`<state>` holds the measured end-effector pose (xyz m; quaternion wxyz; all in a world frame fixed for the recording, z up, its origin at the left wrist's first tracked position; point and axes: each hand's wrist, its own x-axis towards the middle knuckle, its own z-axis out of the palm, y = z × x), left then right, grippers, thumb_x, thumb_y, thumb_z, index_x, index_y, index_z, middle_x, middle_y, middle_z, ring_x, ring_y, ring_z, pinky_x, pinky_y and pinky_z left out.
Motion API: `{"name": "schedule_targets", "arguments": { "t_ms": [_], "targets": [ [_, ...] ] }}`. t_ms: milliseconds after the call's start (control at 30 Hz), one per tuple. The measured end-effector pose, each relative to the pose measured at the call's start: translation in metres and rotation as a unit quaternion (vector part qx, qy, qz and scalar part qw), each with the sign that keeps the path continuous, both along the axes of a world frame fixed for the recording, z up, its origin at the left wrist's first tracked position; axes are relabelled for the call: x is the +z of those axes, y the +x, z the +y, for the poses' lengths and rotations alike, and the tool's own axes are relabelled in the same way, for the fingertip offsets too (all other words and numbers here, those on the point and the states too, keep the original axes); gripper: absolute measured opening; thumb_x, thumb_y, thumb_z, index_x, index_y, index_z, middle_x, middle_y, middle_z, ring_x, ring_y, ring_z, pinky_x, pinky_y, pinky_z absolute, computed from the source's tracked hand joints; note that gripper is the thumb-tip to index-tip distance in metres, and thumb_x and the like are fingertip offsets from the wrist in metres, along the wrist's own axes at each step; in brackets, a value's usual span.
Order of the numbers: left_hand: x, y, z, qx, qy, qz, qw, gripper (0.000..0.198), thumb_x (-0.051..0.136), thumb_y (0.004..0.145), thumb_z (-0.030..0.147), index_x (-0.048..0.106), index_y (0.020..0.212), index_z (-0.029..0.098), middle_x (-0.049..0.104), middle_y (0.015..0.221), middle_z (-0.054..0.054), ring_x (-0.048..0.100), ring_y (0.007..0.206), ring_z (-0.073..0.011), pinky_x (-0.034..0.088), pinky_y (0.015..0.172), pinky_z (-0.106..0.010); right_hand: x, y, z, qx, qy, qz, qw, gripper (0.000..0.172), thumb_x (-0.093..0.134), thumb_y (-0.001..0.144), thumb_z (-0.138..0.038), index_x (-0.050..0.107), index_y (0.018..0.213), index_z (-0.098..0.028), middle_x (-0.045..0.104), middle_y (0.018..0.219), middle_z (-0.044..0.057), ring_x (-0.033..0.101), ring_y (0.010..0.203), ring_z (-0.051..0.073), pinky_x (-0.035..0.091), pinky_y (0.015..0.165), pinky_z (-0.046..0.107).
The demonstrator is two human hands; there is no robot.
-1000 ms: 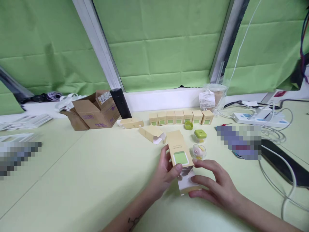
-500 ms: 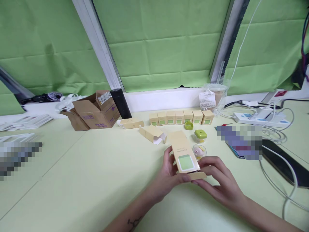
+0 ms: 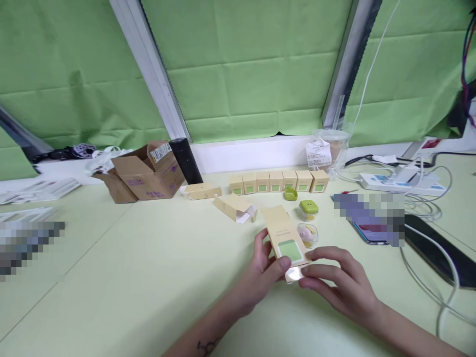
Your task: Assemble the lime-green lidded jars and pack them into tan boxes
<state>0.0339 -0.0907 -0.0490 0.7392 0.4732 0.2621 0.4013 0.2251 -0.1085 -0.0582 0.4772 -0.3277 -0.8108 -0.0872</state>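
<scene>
A small tan cardboard box [image 3: 281, 229] with a green square on its face is tilted up between my hands. My left hand [image 3: 258, 280] grips it from the left, thumb across the lower front. At the near end, the fingers of my right hand [image 3: 342, 282] pinch the end flap [image 3: 293, 274], whose shiny white side shows. Just beyond the box lies a clear container with a pink item [image 3: 307, 234] inside. Behind that stand a green-lidded clear container [image 3: 308, 209] and a loose green lid-like piece [image 3: 290, 194].
Several small tan boxes [image 3: 275, 182] stand in a row at the back. Two tan cartons, one open [image 3: 235, 207] and one flatter [image 3: 203, 191], lie left of them. A brown carton [image 3: 148, 173] and a black cylinder [image 3: 186, 159] stand farther left. Phones, cables and a power strip [image 3: 401, 183] occupy the right.
The end flap has turned from its tan side to its white side and now angles downward. My left thumb has moved up onto the box's front. The box has shifted slightly.
</scene>
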Motion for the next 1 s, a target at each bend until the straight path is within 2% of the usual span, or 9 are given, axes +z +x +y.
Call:
{"name": "schedule_targets", "arguments": {
  "t_ms": [267,333,400,467,533,667,833,900,1000],
  "targets": [
    [0.004,-0.002,-0.001,-0.047,0.039,0.007,0.998,0.059,0.057,0.085,0.027,0.02,0.13,0.026,0.038,0.136,-0.012,0.043,0.121,-0.0245,0.037,0.095,-0.041,-0.002,0.0,0.002,0.009,-0.054,0.03,0.998,0.017,0.064,0.082,-0.029,0.053,0.094,-0.024,0.061,0.09,0.005,0.065,0.079,0.017,0.056,0.065,0.029],
    [0.004,-0.004,0.0,-0.048,0.055,0.017,0.997,0.06,0.058,0.084,0.025,0.02,0.13,0.027,0.038,0.135,-0.012,0.042,0.121,-0.0247,0.039,0.094,-0.04,-0.003,-0.001,0.004,0.003,-0.082,0.06,0.995,0.029,0.066,0.08,-0.033,0.05,0.103,-0.025,0.06,0.095,0.006,0.063,0.088,0.021,0.056,0.07,0.033],
    [0.005,-0.006,0.002,-0.042,0.083,0.047,0.995,0.061,0.059,0.083,0.023,0.02,0.129,0.028,0.039,0.133,-0.012,0.044,0.119,-0.0255,0.042,0.091,-0.04,-0.004,-0.002,0.007,-0.018,-0.129,0.077,0.989,0.051,0.069,0.076,-0.036,0.043,0.118,-0.025,0.058,0.105,0.01,0.059,0.1,0.025,0.056,0.077,0.038],
    [0.006,-0.009,0.003,-0.028,0.132,0.098,0.986,0.06,0.06,0.082,0.021,0.023,0.128,0.027,0.04,0.131,-0.012,0.044,0.118,-0.0259,0.044,0.089,-0.039,-0.004,-0.002,0.01,-0.021,-0.188,0.052,0.981,0.068,0.071,0.074,-0.039,0.034,0.129,-0.025,0.053,0.119,0.013,0.053,0.111,0.028,0.053,0.084,0.043],
    [0.007,-0.01,0.003,-0.011,0.175,0.146,0.974,0.055,0.059,0.081,0.021,0.026,0.126,0.026,0.041,0.129,-0.012,0.044,0.118,-0.0258,0.044,0.089,-0.039,-0.003,0.0,0.012,0.009,-0.232,0.017,0.972,0.075,0.069,0.075,-0.039,0.027,0.135,-0.025,0.047,0.13,0.015,0.049,0.118,0.029,0.05,0.089,0.045],
    [0.007,-0.01,0.003,0.019,0.212,0.179,0.961,0.047,0.058,0.082,0.024,0.032,0.12,0.027,0.041,0.127,-0.011,0.046,0.115,-0.026,0.047,0.086,-0.039,0.002,0.005,0.011,0.078,-0.249,0.033,0.965,0.071,0.066,0.078,-0.035,0.025,0.136,-0.026,0.045,0.135,0.014,0.048,0.122,0.027,0.051,0.091,0.041],
    [0.001,-0.01,0.002,0.046,0.337,0.188,0.921,0.05,0.058,0.08,0.015,0.034,0.121,0.029,0.037,0.126,-0.011,0.035,0.124,-0.0271,0.046,0.089,-0.038,0.003,0.011,0.007,0.124,-0.221,0.088,0.963,0.051,0.059,0.084,-0.024,0.034,0.128,-0.028,0.047,0.136,0.012,0.041,0.129,0.025,0.042,0.1,0.043],
    [-0.002,-0.01,0.001,0.041,0.37,0.178,0.911,0.052,0.056,0.079,0.013,0.032,0.123,0.029,0.037,0.126,-0.011,0.032,0.125,-0.0273,0.046,0.089,-0.038,0.004,0.011,0.008,0.13,-0.204,0.073,0.968,0.049,0.056,0.086,-0.02,0.034,0.129,-0.028,0.048,0.135,0.011,0.042,0.128,0.023,0.04,0.103,0.042],
    [-0.003,-0.01,0.0,0.024,0.396,0.192,0.898,0.054,0.053,0.08,0.011,0.031,0.126,0.029,0.035,0.126,-0.012,0.032,0.124,-0.0274,0.048,0.085,-0.037,0.008,0.01,0.009,0.115,-0.205,0.041,0.971,0.043,0.053,0.087,-0.017,0.039,0.126,-0.028,0.047,0.134,0.011,0.041,0.128,0.022,0.043,0.1,0.04]
  ]
}}
